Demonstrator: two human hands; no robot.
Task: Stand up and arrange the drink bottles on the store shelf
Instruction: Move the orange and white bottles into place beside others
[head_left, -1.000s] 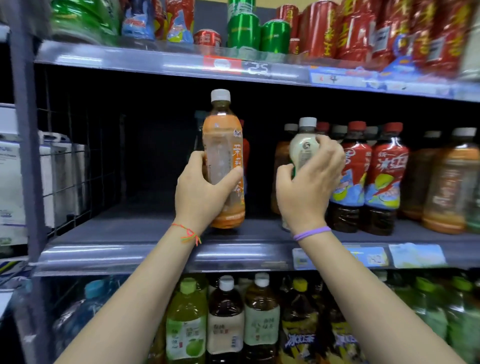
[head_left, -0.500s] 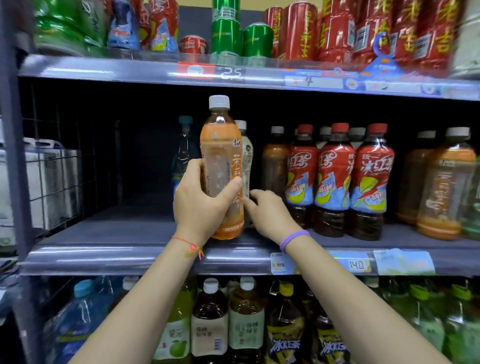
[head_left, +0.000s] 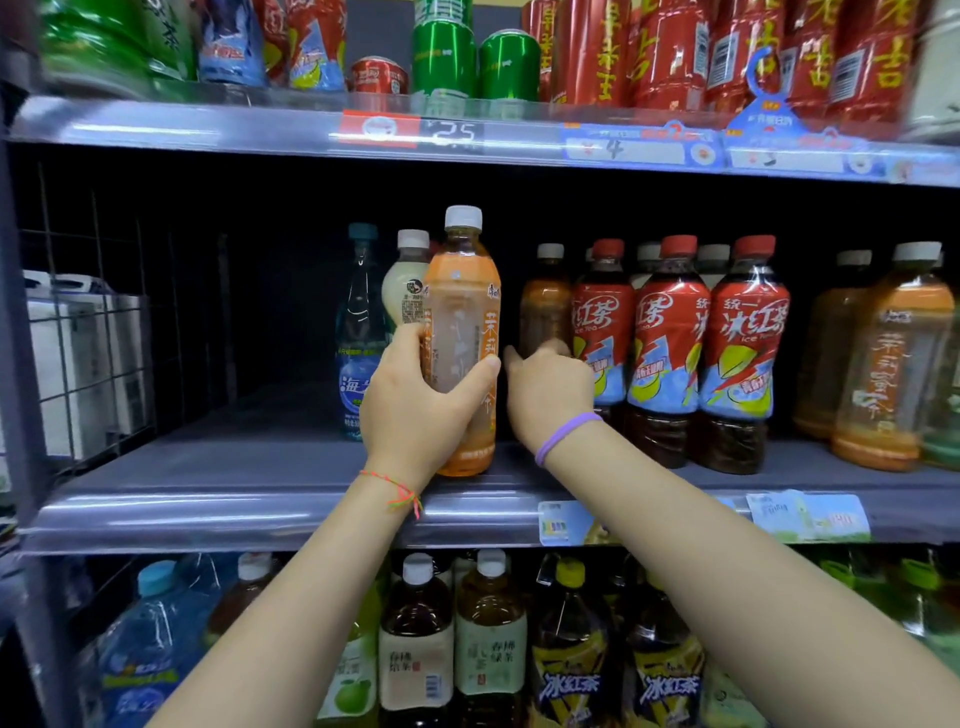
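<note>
Fingers of the left hand (head_left: 415, 410) grip one orange bottle (head_left: 462, 332); right hand (head_left: 550, 395) open beside three red bottles (head_left: 670, 343).

Grey mid shelf (head_left: 208, 467) w/ price strip: blue water btl (head_left: 358, 332), pale btl (head_left: 408, 291), orange tea btl (head_left: 462, 338) upright on it, brown btl (head_left: 545, 312), 3 red iced-tea btls (head_left: 670, 343) in row, more orange tea btls (head_left: 883, 364) far right
</note>
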